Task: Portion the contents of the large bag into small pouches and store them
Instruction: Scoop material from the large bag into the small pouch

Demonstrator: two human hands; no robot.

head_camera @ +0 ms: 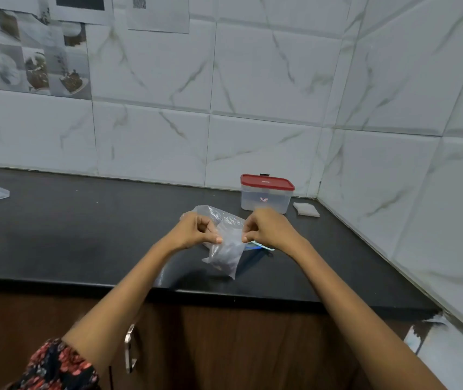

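From the head camera, both forearms are reaching forward over the black counter. The left hand and right hand are each pinching the clear plastic bag with curled fingers, lifting it between them. The red-lidded container is standing at one o'clock from the bag.
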